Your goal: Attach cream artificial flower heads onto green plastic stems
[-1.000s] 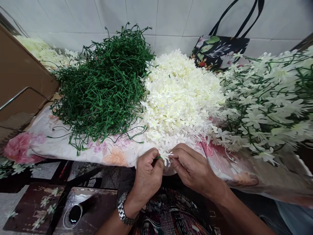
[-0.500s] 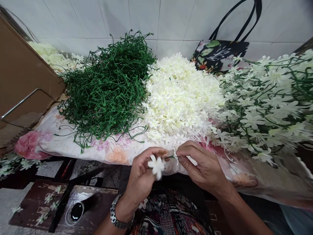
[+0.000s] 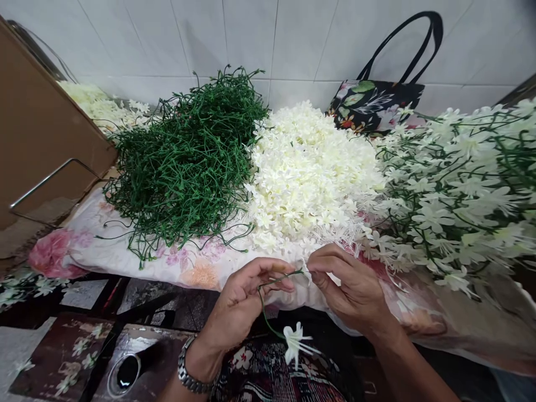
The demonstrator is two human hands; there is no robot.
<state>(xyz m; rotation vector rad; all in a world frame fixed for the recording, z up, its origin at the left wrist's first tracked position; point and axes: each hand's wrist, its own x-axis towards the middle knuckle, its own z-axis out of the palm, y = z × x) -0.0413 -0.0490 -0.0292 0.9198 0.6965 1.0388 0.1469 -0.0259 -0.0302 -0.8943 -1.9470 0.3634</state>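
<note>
My left hand (image 3: pixel 247 298) pinches a thin green stem (image 3: pixel 264 312) between thumb and fingers. The stem curves down from it, and a white flower (image 3: pixel 295 341) hangs at its lower end over my lap. My right hand (image 3: pixel 349 285) is closed in a pinch at the stem's upper tip, beside the left hand's fingertips; whether a small white piece sits in that pinch I cannot make out. Both hands hover at the near edge of the floral cloth (image 3: pixel 125 254). Just beyond them lies the heap of loose white flowers (image 3: pixel 310 167), with a pile of green stems (image 3: pixel 188 162) to its left.
Finished white-flowered stems (image 3: pixel 460 184) pile up at the right. A black floral bag (image 3: pixel 377 103) leans on the tiled wall behind. A brown cardboard box (image 3: pixel 37 139) with a metal handle stands at the left. More white flowers (image 3: pixel 100 106) lie at the back left.
The white flower that sat by my left fingers has dropped down and now dangles on its stem. My hands stay together and the view has shifted slightly.
</note>
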